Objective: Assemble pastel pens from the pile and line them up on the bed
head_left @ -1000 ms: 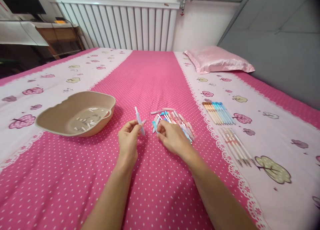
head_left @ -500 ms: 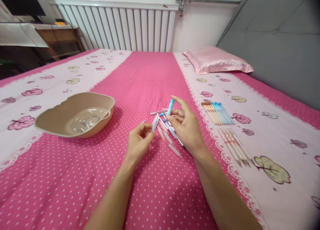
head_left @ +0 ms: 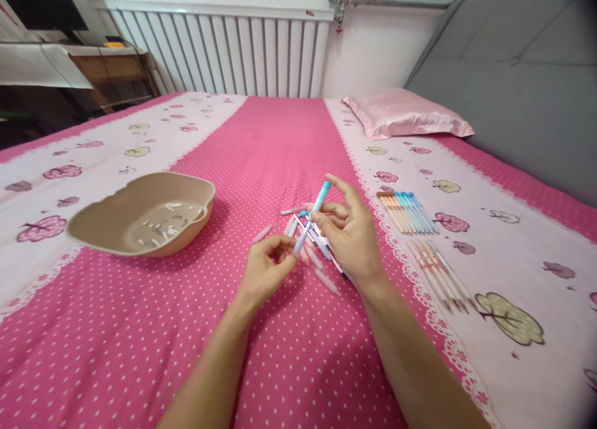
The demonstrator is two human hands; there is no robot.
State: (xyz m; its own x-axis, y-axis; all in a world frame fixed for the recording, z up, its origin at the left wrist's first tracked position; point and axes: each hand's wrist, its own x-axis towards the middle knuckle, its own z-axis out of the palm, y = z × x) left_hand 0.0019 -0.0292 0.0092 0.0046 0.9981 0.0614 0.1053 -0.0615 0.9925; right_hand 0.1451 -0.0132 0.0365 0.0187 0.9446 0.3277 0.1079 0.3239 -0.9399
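Note:
My left hand [head_left: 267, 268] pinches a pale lavender pen barrel [head_left: 299, 245] between thumb and fingers. In my right hand [head_left: 351, 241] is a turquoise pen top [head_left: 321, 196], held by thumb and fingers with the index finger at its upper end. The two pieces lie in one slanting line, and their ends appear to meet between my hands; whether one sits inside the other I cannot tell. Under and around my hands lies a loose pile of pen parts, with translucent pink barrels [head_left: 326, 281] and thin white refills among them.
To the left stands a beige basin [head_left: 112, 227] holding small white pieces. On the right are a row of orange and blue pens [head_left: 408, 212] and a row of pale pens [head_left: 441, 275]. A pink pillow [head_left: 405, 113] lies farther back on the bed.
The lavender barrel and the turquoise top, apart before, now line up end to end. My left hand has shifted slightly right and down.

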